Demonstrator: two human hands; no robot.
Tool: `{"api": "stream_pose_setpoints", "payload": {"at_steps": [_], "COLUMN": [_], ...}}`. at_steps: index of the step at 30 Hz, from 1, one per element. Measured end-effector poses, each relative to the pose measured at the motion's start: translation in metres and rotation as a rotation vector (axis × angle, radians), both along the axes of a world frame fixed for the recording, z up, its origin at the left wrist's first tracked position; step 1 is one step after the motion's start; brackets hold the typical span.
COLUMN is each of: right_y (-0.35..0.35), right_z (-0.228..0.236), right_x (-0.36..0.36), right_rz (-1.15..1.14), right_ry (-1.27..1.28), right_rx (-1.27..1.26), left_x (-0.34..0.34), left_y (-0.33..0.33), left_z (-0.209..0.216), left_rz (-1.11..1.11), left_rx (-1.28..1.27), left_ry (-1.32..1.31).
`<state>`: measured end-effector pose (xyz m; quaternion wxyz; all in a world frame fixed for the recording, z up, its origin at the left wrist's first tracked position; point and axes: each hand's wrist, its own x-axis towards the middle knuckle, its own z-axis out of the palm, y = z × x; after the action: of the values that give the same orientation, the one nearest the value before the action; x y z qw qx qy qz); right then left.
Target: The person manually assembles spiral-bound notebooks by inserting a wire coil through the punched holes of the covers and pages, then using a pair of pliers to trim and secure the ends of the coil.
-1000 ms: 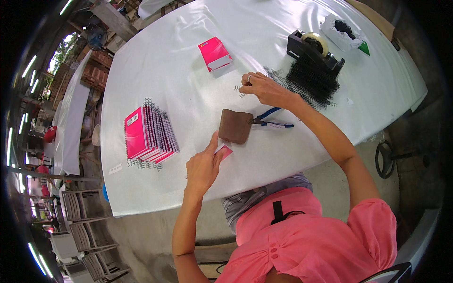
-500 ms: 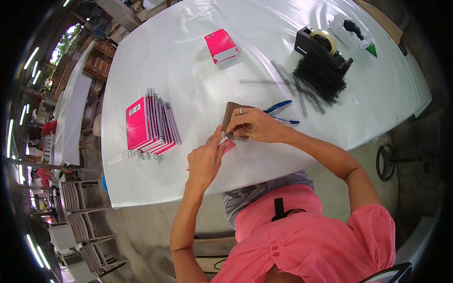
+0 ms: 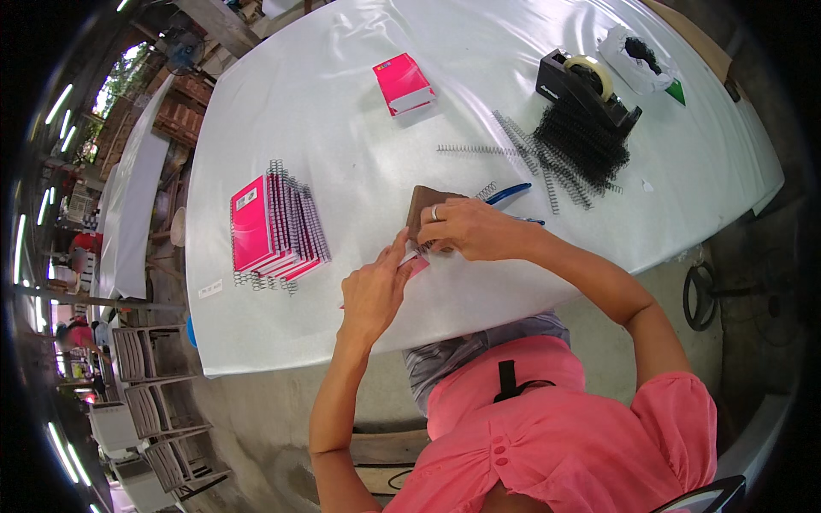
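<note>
My left hand holds down a small pink notebook near the table's front edge, its thumb and index finger at the bound side. Most of that notebook is hidden under the hand. My right hand pinches a black spiral binding coil at the notebook's edge; the coil's free end shows past the knuckles. A brown block lies just beyond both hands, partly covered by the right fingers. Blue-handled pliers rest beside the right hand, partly hidden by it.
Left stands a stack of pink spiral notebooks. Farther off lies a pink block of unbound notebooks. To the right are a pile of black coils, a tape dispenser and a white plastic bag. Chairs stand beyond the left edge.
My right hand has turned slightly at the notebook's edge, and the coil's end now sticks out beyond it by the pliers. The left hand stays nearly still.
</note>
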<state>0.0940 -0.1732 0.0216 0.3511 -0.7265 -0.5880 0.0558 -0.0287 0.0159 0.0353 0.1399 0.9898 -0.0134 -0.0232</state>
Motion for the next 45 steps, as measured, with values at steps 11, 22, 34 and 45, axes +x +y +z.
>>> {"api": "stream_pose_setpoints", "payload": {"at_steps": [11,22,34,45], "right_y": [0.003,0.003,0.027,0.046], "right_z": [0.024,-0.003,0.026,0.026], "right_x": [-0.012,0.028,0.065,0.057], "right_rz": [-0.041,-0.137,0.491,0.425], "right_ry": [-0.029,0.012,0.764,0.644], "right_rx": [-0.436,-0.336,-0.193,-0.380], "left_x": [0.001,-0.019,-0.018,-0.014], "left_y": [-0.013,0.002,0.013,0.015], "left_z": [0.001,-0.014,-0.006,-0.002], "left_rz": [-0.042,0.048,0.069,0.078], "left_rx": [-0.034,0.168,0.069,-0.081], "left_ry": [-0.054,-0.268,-0.092,-0.172]}}
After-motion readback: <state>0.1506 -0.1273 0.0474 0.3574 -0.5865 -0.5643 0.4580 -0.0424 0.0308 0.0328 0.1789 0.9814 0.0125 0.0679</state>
